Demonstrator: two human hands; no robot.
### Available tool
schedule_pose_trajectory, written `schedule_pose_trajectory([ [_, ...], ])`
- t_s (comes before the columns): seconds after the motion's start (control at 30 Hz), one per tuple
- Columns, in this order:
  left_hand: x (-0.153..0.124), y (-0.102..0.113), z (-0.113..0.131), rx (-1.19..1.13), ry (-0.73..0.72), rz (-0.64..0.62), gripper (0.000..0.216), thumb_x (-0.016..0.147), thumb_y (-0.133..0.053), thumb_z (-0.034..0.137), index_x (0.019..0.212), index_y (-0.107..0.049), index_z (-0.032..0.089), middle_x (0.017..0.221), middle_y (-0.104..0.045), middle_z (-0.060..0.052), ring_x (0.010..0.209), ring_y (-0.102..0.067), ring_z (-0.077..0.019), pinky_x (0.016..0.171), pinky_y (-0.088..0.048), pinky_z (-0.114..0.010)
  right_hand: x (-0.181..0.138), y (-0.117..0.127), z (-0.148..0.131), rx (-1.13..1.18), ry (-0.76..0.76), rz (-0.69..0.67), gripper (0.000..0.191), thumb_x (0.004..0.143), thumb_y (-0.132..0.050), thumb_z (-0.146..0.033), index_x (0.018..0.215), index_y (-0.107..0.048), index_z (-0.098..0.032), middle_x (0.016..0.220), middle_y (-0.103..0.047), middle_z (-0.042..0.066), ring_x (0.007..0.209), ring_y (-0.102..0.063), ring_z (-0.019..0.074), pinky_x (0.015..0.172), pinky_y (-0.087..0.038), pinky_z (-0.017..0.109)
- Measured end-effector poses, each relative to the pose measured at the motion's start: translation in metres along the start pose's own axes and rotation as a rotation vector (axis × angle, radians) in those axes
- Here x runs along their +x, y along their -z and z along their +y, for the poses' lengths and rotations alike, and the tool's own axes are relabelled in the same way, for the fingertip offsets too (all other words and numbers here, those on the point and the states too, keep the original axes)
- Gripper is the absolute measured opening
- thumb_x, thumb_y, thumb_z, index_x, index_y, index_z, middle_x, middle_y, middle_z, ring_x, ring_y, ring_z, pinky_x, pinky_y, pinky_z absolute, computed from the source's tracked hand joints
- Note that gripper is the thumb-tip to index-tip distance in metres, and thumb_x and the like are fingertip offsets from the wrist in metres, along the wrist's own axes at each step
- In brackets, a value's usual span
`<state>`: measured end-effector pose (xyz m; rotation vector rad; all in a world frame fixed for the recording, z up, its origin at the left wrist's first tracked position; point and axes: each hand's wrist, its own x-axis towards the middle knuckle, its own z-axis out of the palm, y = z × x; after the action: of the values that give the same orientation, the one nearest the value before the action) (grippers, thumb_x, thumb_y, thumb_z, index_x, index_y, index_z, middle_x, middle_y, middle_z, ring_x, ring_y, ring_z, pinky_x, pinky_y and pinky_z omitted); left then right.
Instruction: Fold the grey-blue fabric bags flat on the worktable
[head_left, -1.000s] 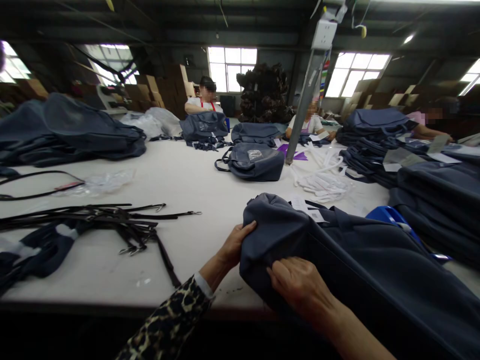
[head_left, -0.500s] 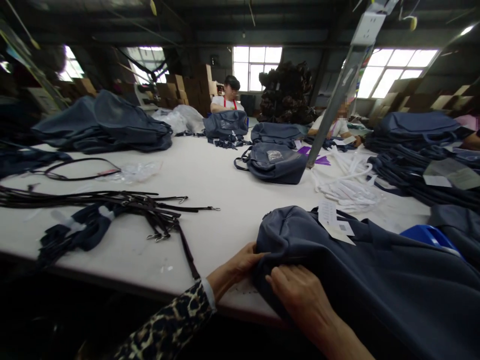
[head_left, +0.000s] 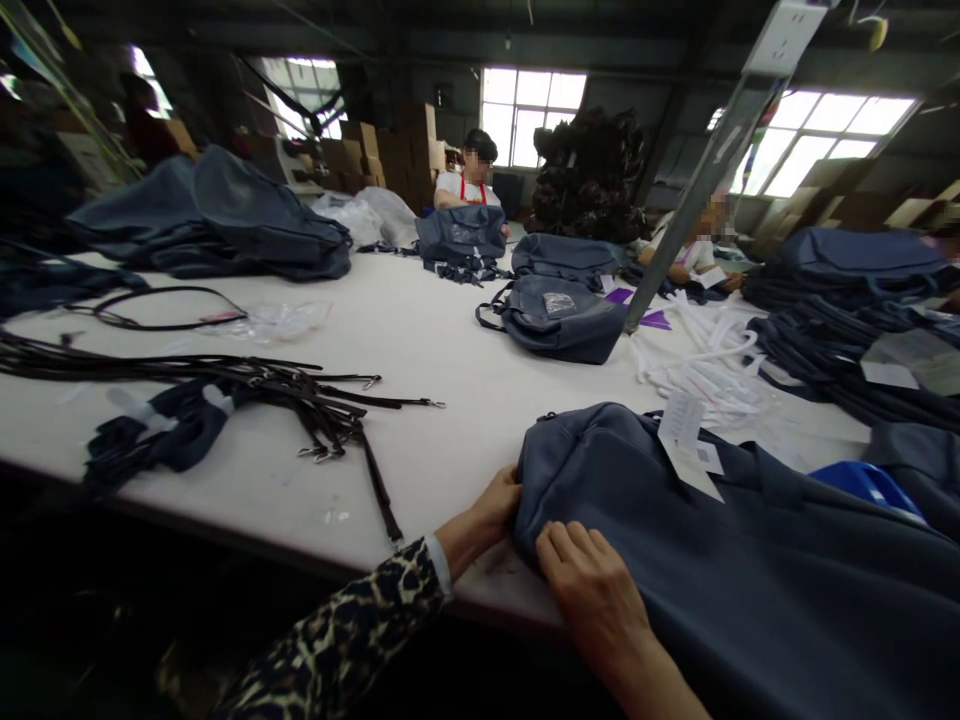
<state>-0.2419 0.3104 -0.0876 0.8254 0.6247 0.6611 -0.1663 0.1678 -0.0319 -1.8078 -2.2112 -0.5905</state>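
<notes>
A large navy bag lies at the table's near edge, stretching out of view at the lower right. White paper tags rest on its top. My left hand grips the bag's left end from the side, its fingertips hidden behind the fabric. Against the front face of that same end, my right hand has its fingers curled and pressed together on the material. Whether a fold is pinched under them I cannot fully see.
Dark straps with metal clips lie to the left. A small navy backpack sits mid-table before a metal post. White cords and a blue plastic object are at right. Two co-workers sit across the white table.
The bag's left end looks smoother and fuller, with the deep fold gone. My left thumb has slipped behind its edge. The view has shifted slightly.
</notes>
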Motion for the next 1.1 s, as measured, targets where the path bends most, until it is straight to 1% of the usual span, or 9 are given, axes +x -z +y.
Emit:
schedule_pose_trajectory([
  [0.13, -0.007, 0.001, 0.0, 0.001, 0.006, 0.031, 0.047, 0.05, -0.088, 0.026, 0.091, -0.071, 0.01, 0.082, -0.072, -0.01, 0.074, -0.065, -0.0228, 0.07, -0.053, -0.032, -0.01, -0.012, 0.003, 0.009, -0.01, 0.028, 0.027, 0.082, -0.058, -0.001, 0.105, -0.062, -0.014, 0.091, -0.064, 0.005, 0.079, -0.053, 0.0213, 0.071, -0.038, 0.035],
  [0.37, -0.037, 0.014, 0.0, 0.061, -0.001, 0.037, 0.052, 0.062, -0.087, 0.036, 0.103, -0.069, 0.012, 0.098, -0.071, -0.011, 0.09, -0.065, -0.0264, 0.078, -0.052, -0.034, -0.04, -0.029, -0.005, 0.151, 0.005, 0.125, 0.026, 0.095, -0.046, -0.009, 0.116, -0.06, -0.012, 0.087, -0.063, 0.006, 0.076, -0.053, 0.0191, 0.072, -0.041, 0.034],
  [0.53, -0.038, 0.023, 0.007, 0.249, -0.024, -0.007, 0.044, 0.063, -0.085, 0.036, 0.095, -0.067, 0.011, 0.094, -0.07, -0.011, 0.091, -0.063, -0.0265, 0.083, -0.05, -0.035, -0.049, -0.034, -0.006, 0.199, 0.014, 0.136, 0.027, 0.095, -0.045, -0.008, 0.117, -0.06, -0.01, 0.088, -0.063, 0.006, 0.076, -0.052, 0.0196, 0.072, -0.042, 0.034],
  [0.63, -0.031, 0.025, 0.008, 0.345, -0.068, 0.077, 0.041, 0.063, -0.085, 0.03, 0.092, -0.063, 0.012, 0.094, -0.069, -0.01, 0.09, -0.062, -0.0241, 0.084, -0.048, -0.033, -0.05, -0.036, -0.004, 0.219, 0.013, 0.112, 0.027, 0.093, -0.05, -0.009, 0.118, -0.06, -0.01, 0.088, -0.062, 0.006, 0.079, -0.052, 0.0209, 0.074, -0.043, 0.035],
  [0.77, -0.026, 0.024, 0.003, 0.332, -0.122, 0.178, 0.042, 0.072, -0.077, 0.023, 0.107, -0.055, 0.016, 0.102, -0.067, -0.007, 0.091, -0.06, -0.0183, 0.084, -0.047, -0.029, -0.045, -0.034, -0.004, 0.231, -0.026, 0.086, 0.029, 0.088, -0.06, -0.012, 0.116, -0.062, -0.012, 0.092, -0.062, 0.007, 0.083, -0.053, 0.0222, 0.075, -0.044, 0.035],
  [0.83, -0.025, 0.024, 0.001, 0.307, -0.086, 0.158, 0.042, 0.076, -0.073, 0.026, 0.111, -0.052, 0.016, 0.096, -0.068, -0.007, 0.079, -0.061, -0.0171, 0.075, -0.048, -0.029, -0.04, -0.032, -0.005, 0.233, -0.053, 0.065, 0.028, 0.085, -0.064, -0.011, 0.113, -0.063, -0.014, 0.091, -0.062, 0.006, 0.082, -0.054, 0.022, 0.074, -0.045, 0.034],
  [0.9, -0.026, 0.024, 0.0, 0.285, -0.036, 0.118, 0.043, 0.074, -0.075, 0.027, 0.109, -0.054, 0.015, 0.089, -0.068, -0.007, 0.072, -0.062, -0.0179, 0.069, -0.049, -0.03, -0.035, -0.029, -0.007, 0.24, -0.088, 0.044, 0.028, 0.084, -0.066, -0.012, 0.111, -0.064, -0.015, 0.091, -0.063, 0.006, 0.082, -0.054, 0.0221, 0.074, -0.045, 0.034],
  [0.97, -0.029, 0.026, 0.0, 0.264, -0.009, 0.086, 0.046, 0.07, -0.08, 0.026, 0.107, -0.056, 0.014, 0.091, -0.069, -0.009, 0.078, -0.064, -0.0198, 0.072, -0.05, -0.03, -0.032, -0.027, -0.009, 0.278, -0.146, 0.059, 0.025, 0.085, -0.064, -0.012, 0.11, -0.065, -0.017, 0.093, -0.063, 0.006, 0.083, -0.056, 0.0222, 0.075, -0.045, 0.033],
  [1.1, -0.038, 0.032, 0.005, 0.179, 0.053, -0.011, 0.052, 0.071, -0.083, 0.032, 0.114, -0.058, 0.014, 0.105, -0.069, -0.012, 0.092, -0.066, -0.0225, 0.082, -0.052, -0.032, -0.032, -0.023, -0.008, 0.477, -0.306, 0.191, 0.023, 0.094, -0.052, -0.016, 0.112, -0.065, -0.022, 0.099, -0.065, 0.006, 0.088, -0.059, 0.0213, 0.08, -0.047, 0.032],
])
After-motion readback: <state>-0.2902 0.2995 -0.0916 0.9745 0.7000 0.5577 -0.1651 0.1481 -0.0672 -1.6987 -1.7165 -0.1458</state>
